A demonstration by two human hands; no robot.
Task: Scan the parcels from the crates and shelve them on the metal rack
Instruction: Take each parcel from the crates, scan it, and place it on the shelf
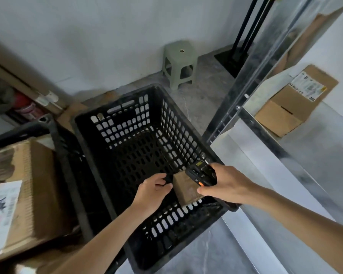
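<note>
While both forearms reach down from the lower edge of the view, the black perforated crate [127, 147] sits at the centre with a single small brown parcel [185, 191] inside it, tucked against the near wall toward five o'clock. Reaching into the crate, the left hand [152, 191] has its fingers loosely curved, their tips at the parcel's left face; whether they actually grip it cannot be told. Directly above the parcel's right side, the right hand [226, 186] is wrapped around a black handheld scanner [203, 175] with an orange button, holding it just over the crate's right rim. At nine o'clock a second dark crate [53, 135] stands beside the first, holding a large cardboard box [28, 194] with a white printed label on its top. At three o'clock the metal rack [246, 123] rises along the right side, and on one of its shelves, toward two o'clock, rests a brown labelled carton [291, 107]. A pale green plastic stool [179, 64] stands against the wall at twelve o'clock.
</note>
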